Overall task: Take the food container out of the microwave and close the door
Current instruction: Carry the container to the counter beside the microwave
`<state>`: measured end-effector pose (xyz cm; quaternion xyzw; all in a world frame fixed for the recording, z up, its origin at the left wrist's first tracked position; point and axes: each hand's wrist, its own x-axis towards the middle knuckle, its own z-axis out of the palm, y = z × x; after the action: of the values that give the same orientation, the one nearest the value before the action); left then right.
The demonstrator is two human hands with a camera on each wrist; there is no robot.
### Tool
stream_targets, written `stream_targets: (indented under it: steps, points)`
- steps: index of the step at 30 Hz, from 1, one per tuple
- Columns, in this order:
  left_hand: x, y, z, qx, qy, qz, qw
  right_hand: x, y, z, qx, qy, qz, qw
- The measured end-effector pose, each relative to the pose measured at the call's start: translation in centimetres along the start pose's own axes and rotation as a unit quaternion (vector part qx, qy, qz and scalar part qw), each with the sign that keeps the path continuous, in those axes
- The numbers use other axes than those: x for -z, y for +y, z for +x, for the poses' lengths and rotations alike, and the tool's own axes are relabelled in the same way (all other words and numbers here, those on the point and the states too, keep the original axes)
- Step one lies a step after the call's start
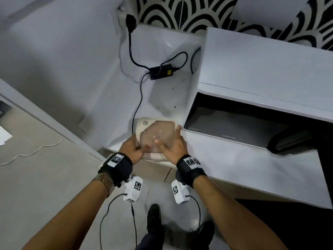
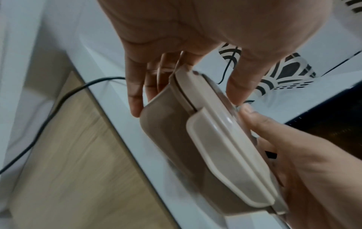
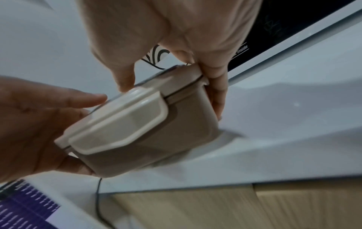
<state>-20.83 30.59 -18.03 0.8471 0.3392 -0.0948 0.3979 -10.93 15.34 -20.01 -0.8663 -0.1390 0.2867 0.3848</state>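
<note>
A beige food container with a translucent lid and a cream side clasp sits at the front edge of the white counter, left of the microwave. My left hand grips its left side, thumb on the lid. My right hand grips its right side, thumb also on the lid. In the left wrist view the container lies between both hands, close to the counter; I cannot tell whether it touches. The microwave's dark glass front faces me; whether its door is open is unclear.
A black power adapter and its cable lie on the counter behind the container, plugged into the wall. The cable hangs over the counter edge beside my left hand. A dark panel juts out at the microwave's right end.
</note>
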Motion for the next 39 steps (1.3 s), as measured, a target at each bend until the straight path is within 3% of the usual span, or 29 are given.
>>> stream_targets:
  steps: [16, 39]
  points:
    - [3.7, 1.1, 9.0, 0.012, -0.039, -0.059, 0.997, 0.3, -5.4, 6.1, -0.019, 0.034, -0.027, 0.999]
    - [3.9, 0.9, 10.0, -0.011, -0.040, -0.049, 0.998, -0.7, -4.9, 6.7, -0.033, 0.050, 0.021, 0.998]
